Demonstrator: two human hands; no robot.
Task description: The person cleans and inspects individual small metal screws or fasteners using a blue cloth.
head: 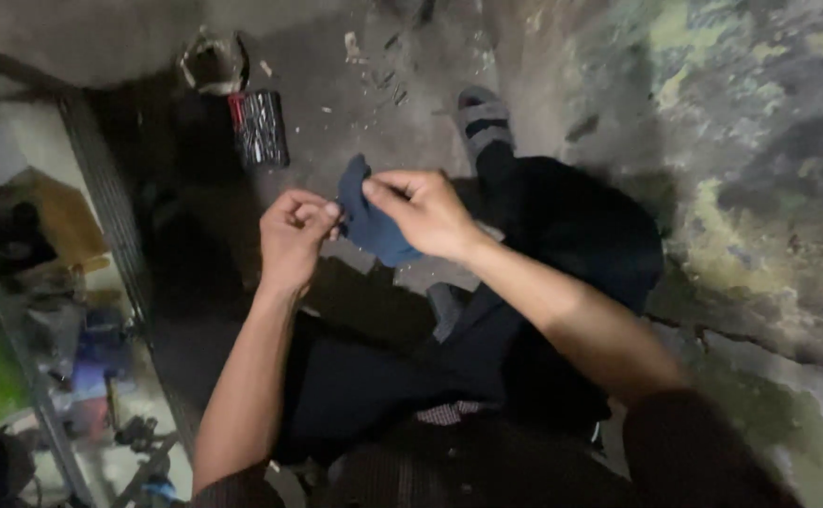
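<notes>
Head view: I held a dark blue cloth (374,226) above my lap.
Right hand (425,212): fingertips pinched its upper edge, nearer the cloth.
Left hand (291,235): fingers curled together, pinching just beside its left edge.
Cloth axis: ran upright, hanging below my right hand.
Tool case (259,128): lay beyond the cloth, apart.
</notes>
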